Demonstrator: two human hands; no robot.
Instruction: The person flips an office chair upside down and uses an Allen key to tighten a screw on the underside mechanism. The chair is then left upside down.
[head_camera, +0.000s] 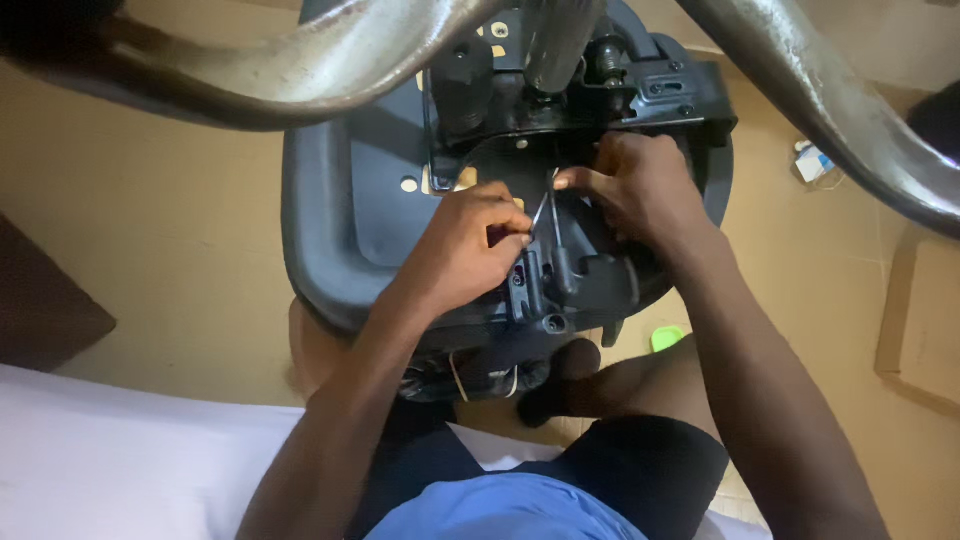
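While my head camera looks down, my left hand (470, 245) pinches a thin control cable (541, 212) at frame centre, and my right hand (640, 185) grips its upper end against the overturned office chair seat (330, 200); chrome base legs (300, 70) cross the top.

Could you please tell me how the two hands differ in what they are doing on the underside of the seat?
The left hand is curled into a fist, pinching a thin cable near its black sleeve; the right hand is more open, fingertips pinching higher up. The left hand sits nearer the person; the right hand lies closer to the mechanism. Both work over the black seat.
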